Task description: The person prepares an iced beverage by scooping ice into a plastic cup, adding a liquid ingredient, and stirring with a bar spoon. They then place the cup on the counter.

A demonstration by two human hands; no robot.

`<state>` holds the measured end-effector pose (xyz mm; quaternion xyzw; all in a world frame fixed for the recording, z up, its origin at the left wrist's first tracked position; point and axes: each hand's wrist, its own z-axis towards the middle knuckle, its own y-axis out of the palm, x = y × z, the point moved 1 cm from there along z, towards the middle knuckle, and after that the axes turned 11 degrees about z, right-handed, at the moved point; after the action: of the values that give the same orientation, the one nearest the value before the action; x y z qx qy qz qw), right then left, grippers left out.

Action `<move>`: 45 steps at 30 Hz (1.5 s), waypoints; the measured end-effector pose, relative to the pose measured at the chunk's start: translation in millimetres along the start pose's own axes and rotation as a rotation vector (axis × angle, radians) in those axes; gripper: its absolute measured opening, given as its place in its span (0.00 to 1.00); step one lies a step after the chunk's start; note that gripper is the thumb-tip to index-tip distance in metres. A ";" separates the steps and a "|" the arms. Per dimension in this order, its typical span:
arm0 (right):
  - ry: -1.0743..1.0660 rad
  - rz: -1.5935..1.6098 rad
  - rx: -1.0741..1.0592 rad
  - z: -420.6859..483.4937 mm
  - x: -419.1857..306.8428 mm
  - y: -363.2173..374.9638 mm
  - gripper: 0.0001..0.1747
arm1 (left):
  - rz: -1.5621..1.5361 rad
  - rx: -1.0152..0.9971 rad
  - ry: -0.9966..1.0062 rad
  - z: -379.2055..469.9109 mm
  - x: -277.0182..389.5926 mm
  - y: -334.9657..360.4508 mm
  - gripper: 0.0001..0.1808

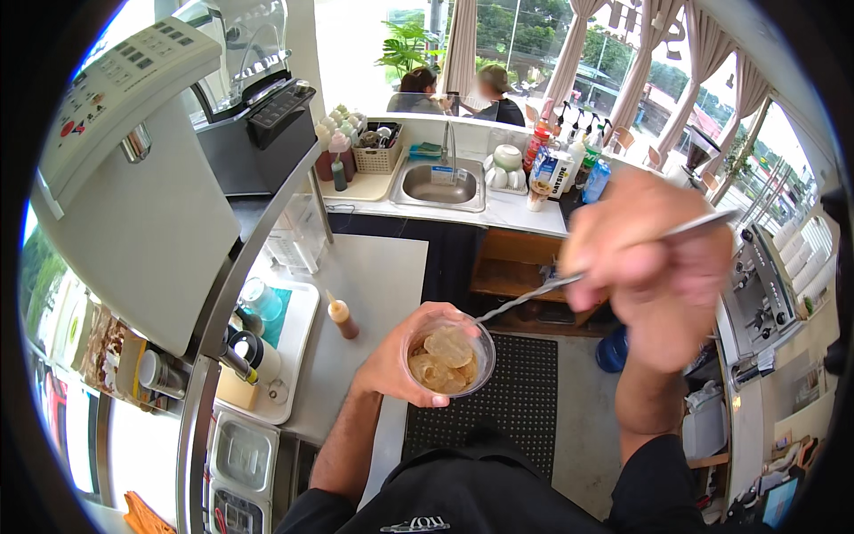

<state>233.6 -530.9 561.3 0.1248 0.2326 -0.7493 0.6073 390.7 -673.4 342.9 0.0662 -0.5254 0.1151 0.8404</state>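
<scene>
My left hand (pixel 390 364) is wrapped around a clear plastic cup (pixel 492 360), seen from above with its mouth toward me. Pale brown, glossy lumps (pixel 444 360) fill part of the cup; whether they are ice or a soft food is unclear. In my right hand (pixel 657 260), raised to the right and blurred, is a metal bar spoon with a twisted shaft (pixel 527 295). The shaft slants down to the cup's upper right rim, and its far end blends into the cup there. Its other end sticks out past my fingers.
Left of me, a steel counter (pixel 387 267) carries a squeeze bottle of brown sauce (pixel 343 320) and a white tray (pixel 303 347). Ahead is a sink (pixel 437 192), with two people seated beyond. A rubber mat (pixel 527 394) covers the floor; an espresso machine (pixel 767 287) stands right.
</scene>
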 end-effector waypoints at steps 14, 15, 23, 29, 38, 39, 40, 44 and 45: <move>-0.096 0.259 0.096 4.5 39.9 -53.0 0.20 | 0.022 0.136 -0.048 16.3 -14.7 8.2 0.56; -0.059 0.261 0.091 5.3 46.3 -61.0 0.20 | 0.068 0.208 -0.061 19.3 -16.7 7.6 0.56; 0.192 0.395 0.206 -13.8 147.8 -94.2 0.21 | 0.582 0.752 -0.093 13.7 -63.1 13.9 0.55; 0.553 0.672 0.097 -66.2 243.1 -91.2 0.19 | 0.520 1.287 -0.278 -37.5 -132.9 37.4 0.51; 0.887 0.800 0.265 -138.1 358.9 -114.6 0.15 | 0.904 1.973 -0.330 -130.5 -215.2 29.7 0.56; 0.926 0.789 0.307 -145.8 373.4 -119.6 0.14 | 0.925 2.012 -0.336 -136.6 -220.5 27.7 0.56; 0.955 0.789 0.320 -153.8 387.1 -124.0 0.13 | 1.020 2.042 -0.353 -139.4 -226.3 24.9 0.54; 1.103 0.738 0.481 -192.5 431.5 -136.9 0.12 | 1.205 2.129 -0.529 -145.3 -245.8 14.3 0.52; 1.111 0.705 0.535 -202.0 440.2 -144.3 0.12 | 1.183 2.145 -0.536 -145.6 -251.3 14.2 0.50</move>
<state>-27.1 -782.8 209.2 0.7010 0.2618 -0.3651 0.5538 407.4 -657.1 53.1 0.4916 -0.2707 0.8262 0.0501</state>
